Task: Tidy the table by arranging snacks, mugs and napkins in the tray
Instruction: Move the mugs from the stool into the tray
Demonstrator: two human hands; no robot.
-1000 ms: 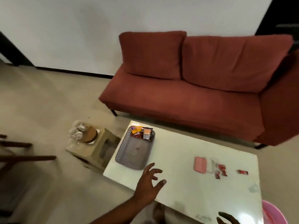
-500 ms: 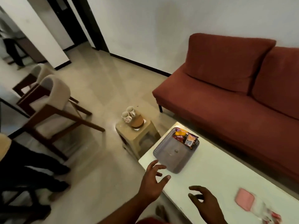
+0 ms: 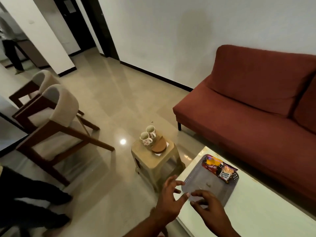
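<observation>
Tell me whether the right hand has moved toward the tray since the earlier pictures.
Yes. The right hand has come forward along the table, and its fingertips now overlap the tray's near rim; contact unclear.

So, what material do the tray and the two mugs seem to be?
The tray looks like grey matte plastic: its rim has rows of small holes. The two mugs look like glazed ceramic, white and smooth with a red printed pattern; this is only a guess from their look.
</observation>
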